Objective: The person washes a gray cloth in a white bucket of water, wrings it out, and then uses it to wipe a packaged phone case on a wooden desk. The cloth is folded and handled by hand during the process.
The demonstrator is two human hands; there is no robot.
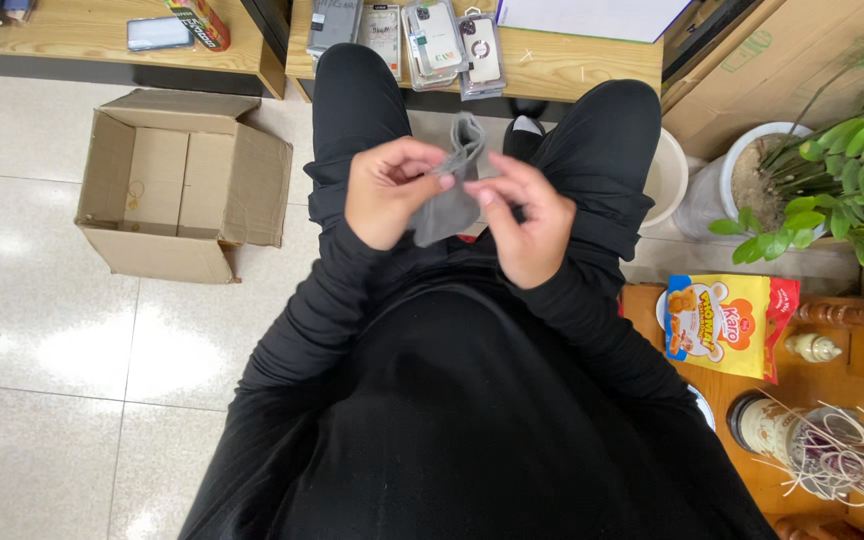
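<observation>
Fingers of both hands [457,200] pinch a small grey cloth [452,185].

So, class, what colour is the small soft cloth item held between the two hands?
Plain grey cloth item, seen best in the head view.

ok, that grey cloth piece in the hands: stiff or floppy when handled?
Probably floppy: the grey cloth piece droops and folds between the left hand and right hand. Likely light, since fingertip pinches carry it. Its matte surface suggests it won't slip easily.
</observation>
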